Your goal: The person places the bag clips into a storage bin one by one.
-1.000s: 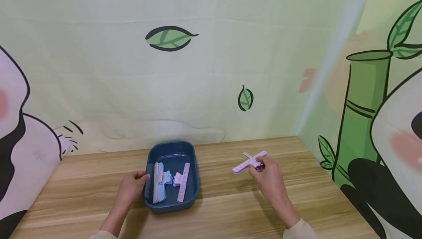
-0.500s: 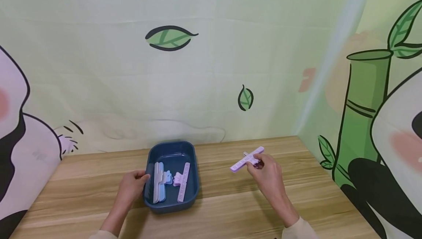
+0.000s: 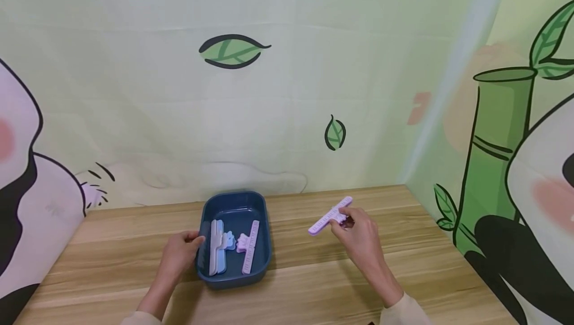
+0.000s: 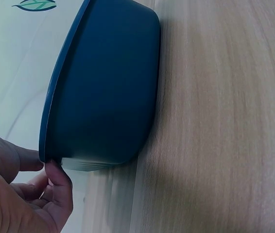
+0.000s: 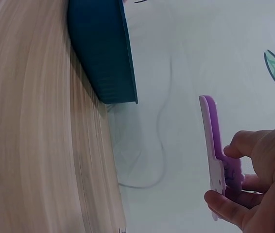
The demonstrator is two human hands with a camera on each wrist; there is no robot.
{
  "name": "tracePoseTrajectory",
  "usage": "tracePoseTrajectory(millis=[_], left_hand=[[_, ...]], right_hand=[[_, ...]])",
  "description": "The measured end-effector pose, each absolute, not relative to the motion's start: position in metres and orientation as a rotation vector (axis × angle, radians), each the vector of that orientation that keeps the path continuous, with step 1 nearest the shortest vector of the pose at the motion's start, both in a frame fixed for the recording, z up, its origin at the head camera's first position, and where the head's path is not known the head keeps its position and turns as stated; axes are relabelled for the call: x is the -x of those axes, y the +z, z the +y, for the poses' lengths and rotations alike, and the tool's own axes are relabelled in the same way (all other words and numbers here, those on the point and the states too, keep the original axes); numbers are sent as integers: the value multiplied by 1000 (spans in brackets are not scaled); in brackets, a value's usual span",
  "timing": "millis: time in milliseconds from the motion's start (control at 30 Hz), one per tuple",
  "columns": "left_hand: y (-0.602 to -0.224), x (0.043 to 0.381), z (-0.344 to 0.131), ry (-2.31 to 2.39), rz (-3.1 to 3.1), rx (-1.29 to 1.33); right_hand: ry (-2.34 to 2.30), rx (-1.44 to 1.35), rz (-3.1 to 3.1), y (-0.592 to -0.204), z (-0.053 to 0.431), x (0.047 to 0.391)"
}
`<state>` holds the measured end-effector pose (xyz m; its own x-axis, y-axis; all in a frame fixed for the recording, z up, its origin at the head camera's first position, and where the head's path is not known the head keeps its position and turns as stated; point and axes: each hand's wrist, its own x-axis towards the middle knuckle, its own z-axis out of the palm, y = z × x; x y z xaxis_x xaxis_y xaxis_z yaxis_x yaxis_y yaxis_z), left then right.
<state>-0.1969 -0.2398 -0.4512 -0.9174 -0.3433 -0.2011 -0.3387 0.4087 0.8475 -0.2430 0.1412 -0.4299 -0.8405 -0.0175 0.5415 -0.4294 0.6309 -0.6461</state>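
Observation:
In the head view my right hand point(image 3: 360, 233) holds a purple bag clip point(image 3: 329, 216) above the table, right of the navy tray point(image 3: 233, 283). The right wrist view shows thumb and fingers pinching the clip point(image 5: 217, 160) at its shaped grip, its long bar sticking out beyond them. My left hand point(image 3: 179, 252) pinches the tray's left rim between thumb and fingers, also seen in the left wrist view. Inside the tray lie a greyish-white clip point(image 3: 214, 252) against a blue clip point(image 3: 221, 260) on the left, and a light purple clip point(image 3: 251, 247) on the right.
The tray stands on a wood-grain table point(image 3: 296, 285), near its back edge. Behind rises a pale green cloth backdrop point(image 3: 278, 95) printed with leaves and pandas. Another printed panel with a bamboo stalk point(image 3: 498, 155) borders the table on the right.
My right hand has moved slightly left with the purple clip. A short pale piece that showed behind the clip is out of sight. My left hand stays on the rim.

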Motion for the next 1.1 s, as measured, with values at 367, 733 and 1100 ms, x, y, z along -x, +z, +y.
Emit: tracePoseTrajectory(millis=[367, 733, 1100], left_hand=[[-451, 197, -239, -1596, -2619, -652], [-451, 197, -239, -1593, -2620, -659], [-453, 198, -240, -1601, -2609, -670]], right_hand=[[1181, -418, -2351, -428, 134, 241], [1191, -522, -2340, -427, 118, 242], [1170, -611, -2332, -428, 98, 242]])
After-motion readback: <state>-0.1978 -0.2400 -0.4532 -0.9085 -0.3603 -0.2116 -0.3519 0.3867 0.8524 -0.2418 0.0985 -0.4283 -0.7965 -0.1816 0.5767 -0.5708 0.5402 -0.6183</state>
